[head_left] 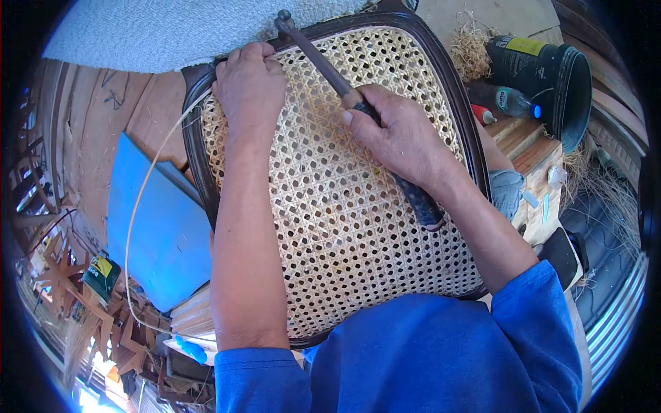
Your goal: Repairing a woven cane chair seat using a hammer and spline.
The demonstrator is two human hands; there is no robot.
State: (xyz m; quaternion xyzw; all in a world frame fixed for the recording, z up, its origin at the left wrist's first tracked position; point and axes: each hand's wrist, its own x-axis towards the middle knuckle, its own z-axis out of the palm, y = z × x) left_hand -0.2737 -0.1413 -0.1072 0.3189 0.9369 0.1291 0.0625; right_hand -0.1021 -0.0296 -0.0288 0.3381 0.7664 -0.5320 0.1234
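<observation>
A woven cane panel (330,199) sits in a dark, curved wooden frame (451,76) in front of me. My left hand (251,86) bears down on the frame's far left corner, fingers bent and pressed together. Beneath those fingers runs the end of a pale cane strip (141,196), which loops out to the left and down; its tip is hidden. A hammer (320,62) is gripped in my right hand (403,134), above the middle of the panel. Its small metal head points to the far rim, right of my left hand, and its dark handle slants toward me.
Light blue textured cloth (172,34) lies beyond the frame. A blue board (155,220) leans at left, near wooden pieces (124,337). To the right are a dark bucket (575,96) on its side, a plastic bottle (509,101), a red container (482,113) and pale shavings (471,51).
</observation>
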